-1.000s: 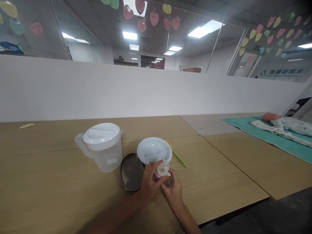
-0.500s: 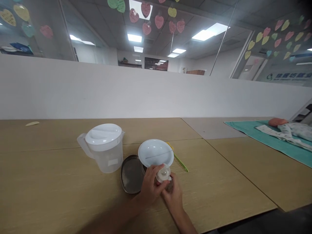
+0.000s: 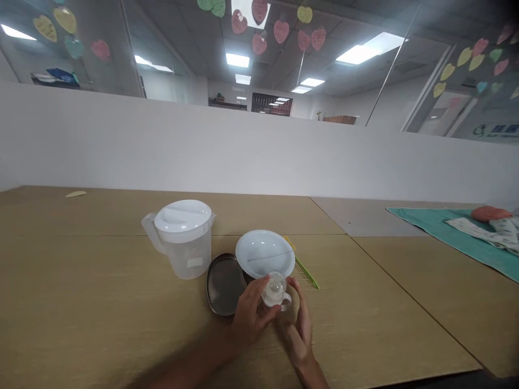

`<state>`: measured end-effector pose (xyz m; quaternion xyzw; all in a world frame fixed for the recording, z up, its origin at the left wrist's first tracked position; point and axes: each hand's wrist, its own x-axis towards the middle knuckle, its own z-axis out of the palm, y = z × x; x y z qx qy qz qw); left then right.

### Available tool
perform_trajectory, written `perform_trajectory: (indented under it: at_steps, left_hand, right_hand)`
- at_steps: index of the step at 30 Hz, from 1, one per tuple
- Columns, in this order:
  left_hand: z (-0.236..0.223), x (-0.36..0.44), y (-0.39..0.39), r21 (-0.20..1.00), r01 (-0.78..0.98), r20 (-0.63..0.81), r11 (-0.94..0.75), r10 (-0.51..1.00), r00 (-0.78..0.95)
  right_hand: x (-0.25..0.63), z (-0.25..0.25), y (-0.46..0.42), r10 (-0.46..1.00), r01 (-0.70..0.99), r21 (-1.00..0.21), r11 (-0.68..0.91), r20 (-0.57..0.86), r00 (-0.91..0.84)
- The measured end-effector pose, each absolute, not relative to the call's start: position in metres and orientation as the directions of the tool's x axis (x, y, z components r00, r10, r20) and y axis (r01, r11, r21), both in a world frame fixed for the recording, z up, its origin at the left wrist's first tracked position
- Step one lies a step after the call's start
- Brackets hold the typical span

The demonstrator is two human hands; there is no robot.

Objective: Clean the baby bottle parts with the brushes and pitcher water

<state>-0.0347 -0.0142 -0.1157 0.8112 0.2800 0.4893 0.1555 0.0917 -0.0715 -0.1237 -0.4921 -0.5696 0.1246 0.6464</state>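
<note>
A baby bottle (image 3: 274,289) with a clear domed cap and a white side handle stands upright near me. My left hand (image 3: 252,310) is closed around its left side, thumb in front and fingers behind. To the right, my right hand (image 3: 300,327) is opened, its fingers stretched and apart, close beside the handle; whether a fingertip touches the bottle I cannot tell. Just behind the bottle is a white bowl (image 3: 255,240) with a thin straight stick or wire lying across it. The bottle's lower part is hidden by my hands.
A dark metal tray (image 3: 224,283) lies left of the bowl, partly covered by it and my hand. Beyond it stands a lidded plastic pitcher (image 3: 188,248). A yellow-green brush-like stick (image 3: 307,271) lies right of the bowl. A teal cloth (image 3: 438,221) bears a doll-like figure at far right.
My right hand has loosened from the bottle and spread to the right, baring the handle. My left hand keeps its hold. The view has turned slightly left.
</note>
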Motion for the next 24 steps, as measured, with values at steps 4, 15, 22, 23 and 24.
perform_trajectory:
  at_steps: [4, 15, 22, 23, 24]
  left_hand:
    - [-0.117, -0.036, -0.014, 0.537, 0.241, 0.714, -0.808, 0.588, 0.379]
    - [-0.115, -0.036, -0.018, 0.526, 0.274, 0.694, -0.805, 0.592, 0.410]
    - [-0.120, -0.036, -0.014, 0.576, 0.243, 0.676, -0.781, 0.622, 0.395]
    - [-0.120, -0.035, -0.014, 0.580, 0.233, 0.675, -0.780, 0.621, 0.398]
    - [-0.120, -0.035, -0.014, 0.584, 0.224, 0.674, -0.780, 0.620, 0.401]
  right_hand:
    - [0.095, -0.101, -0.072, 0.807, 0.388, -0.803, 0.453, 0.554, 0.205]
    - [0.111, -0.067, -0.053, 0.865, 0.629, -0.702, 0.333, 0.493, 0.092]
    - [0.113, -0.043, -0.055, 0.771, 0.504, -0.757, 0.414, 0.587, 0.248]
    - [0.116, -0.040, -0.051, 0.726, 0.476, -0.761, 0.440, 0.614, 0.310]
    - [0.120, -0.038, -0.044, 0.691, 0.467, -0.755, 0.460, 0.634, 0.346]
